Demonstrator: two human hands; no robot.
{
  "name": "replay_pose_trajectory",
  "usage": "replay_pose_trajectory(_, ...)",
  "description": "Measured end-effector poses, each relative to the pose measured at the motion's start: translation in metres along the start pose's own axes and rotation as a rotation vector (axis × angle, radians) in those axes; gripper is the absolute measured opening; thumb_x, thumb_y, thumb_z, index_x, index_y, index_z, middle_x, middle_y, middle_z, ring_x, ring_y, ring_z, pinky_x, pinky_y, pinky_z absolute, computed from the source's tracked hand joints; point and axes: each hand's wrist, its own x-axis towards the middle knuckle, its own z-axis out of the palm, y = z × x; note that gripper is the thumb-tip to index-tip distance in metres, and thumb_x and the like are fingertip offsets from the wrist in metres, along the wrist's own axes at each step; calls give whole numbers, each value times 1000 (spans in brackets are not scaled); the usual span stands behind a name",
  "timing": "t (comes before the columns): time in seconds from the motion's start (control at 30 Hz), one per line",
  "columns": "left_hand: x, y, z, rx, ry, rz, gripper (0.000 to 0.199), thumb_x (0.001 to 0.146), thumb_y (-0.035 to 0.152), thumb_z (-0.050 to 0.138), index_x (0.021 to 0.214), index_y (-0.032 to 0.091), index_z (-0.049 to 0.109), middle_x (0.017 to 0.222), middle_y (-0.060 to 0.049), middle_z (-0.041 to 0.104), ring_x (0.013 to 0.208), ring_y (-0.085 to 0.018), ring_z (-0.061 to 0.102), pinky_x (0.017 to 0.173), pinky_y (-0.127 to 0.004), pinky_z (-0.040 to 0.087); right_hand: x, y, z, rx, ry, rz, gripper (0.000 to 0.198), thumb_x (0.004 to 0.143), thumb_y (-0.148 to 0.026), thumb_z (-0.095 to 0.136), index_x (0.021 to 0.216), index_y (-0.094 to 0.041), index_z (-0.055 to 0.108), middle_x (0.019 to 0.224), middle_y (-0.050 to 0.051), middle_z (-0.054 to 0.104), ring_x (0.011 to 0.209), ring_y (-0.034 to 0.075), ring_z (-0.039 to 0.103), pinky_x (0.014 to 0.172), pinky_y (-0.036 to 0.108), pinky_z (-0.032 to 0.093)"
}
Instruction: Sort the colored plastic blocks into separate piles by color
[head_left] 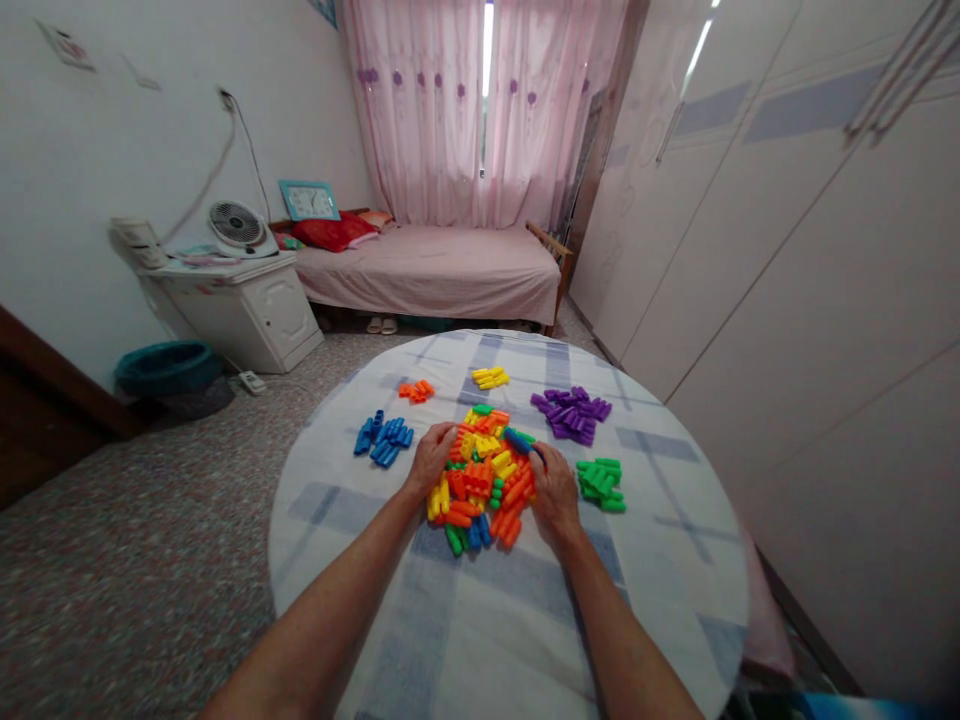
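Note:
A mixed heap of plastic building pieces (478, 478), in orange, yellow, green and blue, lies on the round table (480, 640) between my hands. My left hand (433, 456) rests against the heap's left side, fingers loosely stretched over its edge; I see no piece gripped in it. At the upper right of the heap, my right hand (553, 482) pinches a dark blue piece (517, 440) between thumb and fingers. Sorted by colour around the heap are blue pieces (385, 438), orange pieces (417, 391), yellow pieces (490, 377), purple pieces (572, 413) and green pieces (601, 484).
A checked cloth covers the table. Beyond it stands a bed (435, 265) before pink curtains (427, 110). On the left are a white cabinet (251, 310) with a fan (238, 228) and a teal-lined bin (169, 370). A tall wardrobe (787, 250) runs along the right.

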Motion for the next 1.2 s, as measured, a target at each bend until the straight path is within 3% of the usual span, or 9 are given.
replay_pose_trajectory(0.17, -20, 2, -16, 78, 57, -16, 39, 86, 43, 45, 104, 14, 64, 112, -10, 64, 108, -22, 57, 100, -39, 40, 1, 2, 2, 28, 8, 13, 44, 91, -40, 32, 112, -15, 61, 116, 11, 63, 108, 21, 55, 99, 37, 38)
replay_pose_trajectory(0.27, -54, 15, -24, 202, 68, 27, 40, 87, 41, 45, 112, 14, 60, 119, -12, 60, 115, -23, 53, 103, -42, 37, 1, 2, 2, 34, 16, 34, 45, 91, -41, 32, 114, -15, 60, 117, 11, 63, 109, 22, 55, 99, 37, 38)
replay_pose_trajectory(0.37, -101, 36, -23, 420, 100, 171, 37, 84, 36, 53, 115, 17, 57, 123, -12, 55, 120, -24, 48, 104, -42, 37, 0, 2, 2, 43, 22, 35, 45, 91, -41, 32, 115, -15, 60, 117, 11, 62, 109, 22, 55, 98, 37, 39)
replay_pose_trajectory(0.47, -140, 53, -14, 589, 43, 267, 24, 85, 29, 54, 107, 21, 59, 106, -7, 59, 104, -21, 55, 93, -36, 45, 0, 3, 2, 31, 17, 13, 45, 91, -41, 32, 114, -15, 60, 116, 11, 63, 109, 22, 55, 98, 37, 38)
replay_pose_trajectory(0.53, -153, 57, -4, 706, -22, 267, 26, 84, 27, 55, 110, 22, 58, 99, -6, 59, 95, -20, 57, 84, -33, 48, 1, 5, 2, 24, 16, 13, 44, 90, -41, 33, 113, -15, 61, 115, 12, 63, 109, 22, 55, 99, 38, 38)
replay_pose_trajectory(0.73, -151, 50, 14, 999, -78, 263, 45, 81, 23, 59, 126, 24, 52, 99, -5, 59, 89, -21, 58, 75, -32, 49, 1, 9, 3, 86, 24, -28, 39, 88, -40, 37, 108, -18, 63, 113, 9, 64, 105, 21, 57, 96, 37, 40)
replay_pose_trajectory(1.0, -152, 37, 15, 931, -84, 413, 30, 82, 15, 52, 110, 23, 60, 96, -7, 62, 87, -20, 60, 73, -31, 50, 1, 9, -1, 93, 18, -22, 30, 83, -37, 43, 90, -19, 65, 97, 7, 66, 93, 20, 59, 88, 34, 43)
replay_pose_trajectory(1.2, -148, 33, 20, 903, -82, 387, 33, 80, 17, 56, 113, 23, 59, 106, -10, 61, 96, -23, 58, 80, -35, 50, 1, 7, -1, 36, -17, -35, 35, 84, -38, 45, 105, -19, 64, 107, 8, 65, 100, 21, 57, 92, 35, 41)
